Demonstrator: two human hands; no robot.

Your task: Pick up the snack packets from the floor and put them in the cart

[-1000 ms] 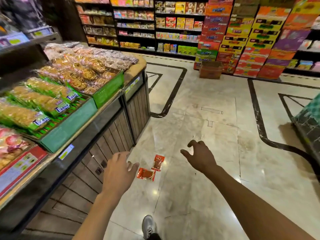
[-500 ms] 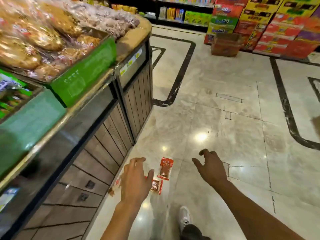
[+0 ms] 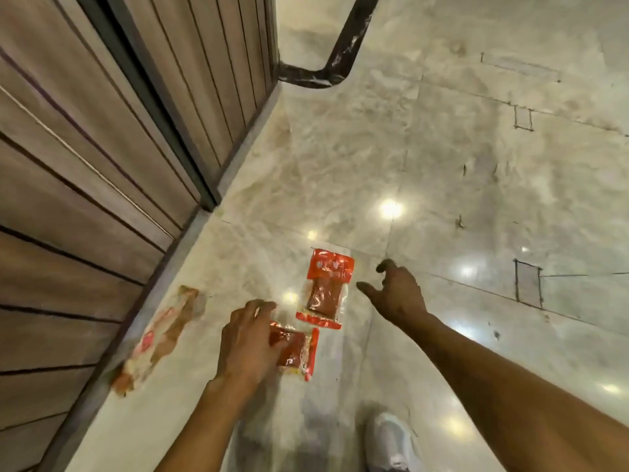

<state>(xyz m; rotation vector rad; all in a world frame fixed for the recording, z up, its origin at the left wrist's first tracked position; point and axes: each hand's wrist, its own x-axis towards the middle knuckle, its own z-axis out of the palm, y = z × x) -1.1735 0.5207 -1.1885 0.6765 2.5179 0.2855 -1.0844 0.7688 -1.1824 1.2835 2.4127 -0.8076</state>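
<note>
Two red snack packets lie on the marble floor. The farther packet [image 3: 326, 287] lies flat, its red header pointing away from me. The nearer packet [image 3: 299, 350] lies just below it, partly covered by my left hand [image 3: 246, 338], whose fingers rest over its left end. My right hand [image 3: 396, 296] hovers with fingers spread just right of the farther packet, not touching it. A third pale packet with red print [image 3: 163, 335] lies blurred against the foot of the display stand. No cart is in view.
The wood-slatted base of the display stand [image 3: 119, 148] fills the left side, with a grey plinth [image 3: 112, 352] at its foot. A black inlay band [image 3: 340, 59] curves across the floor at the top. My white shoe [image 3: 391, 441] is at the bottom.
The view has dropped close to the floor. Both hands have come down to the packets; my left hand now lies on the nearer one, and the shelf tops have left the frame.
</note>
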